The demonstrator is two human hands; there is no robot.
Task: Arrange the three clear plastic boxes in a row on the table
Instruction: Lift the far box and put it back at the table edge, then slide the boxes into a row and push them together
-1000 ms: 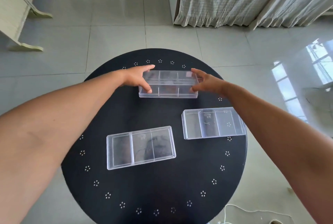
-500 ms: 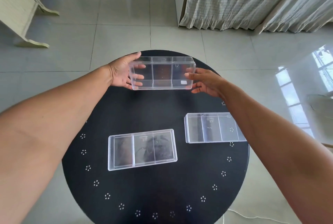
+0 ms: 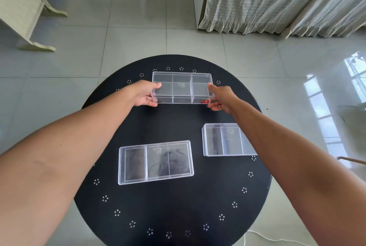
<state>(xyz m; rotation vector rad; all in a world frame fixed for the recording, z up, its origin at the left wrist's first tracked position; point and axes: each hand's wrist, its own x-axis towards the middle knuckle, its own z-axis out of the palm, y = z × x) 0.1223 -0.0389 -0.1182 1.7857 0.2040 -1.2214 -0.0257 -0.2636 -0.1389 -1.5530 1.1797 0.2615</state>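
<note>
Left hand [image 3: 145, 95] and right hand [image 3: 221, 97] pinch the short ends of the far box [image 3: 182, 87], beyond the near box [image 3: 155, 161]. Third box [image 3: 223, 140] lies right of that. Likely light, stiff, slick; end grips suit it.

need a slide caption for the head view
Both hands hold one clear box at the round table's far side.

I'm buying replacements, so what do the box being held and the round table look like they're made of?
The held box looks like clear rigid plastic, glossy: the dark table and its own dividers show through it. The table has a matte black top with printed white dot clusters; whether that is cloth, paint or laminate is unclear.
</note>
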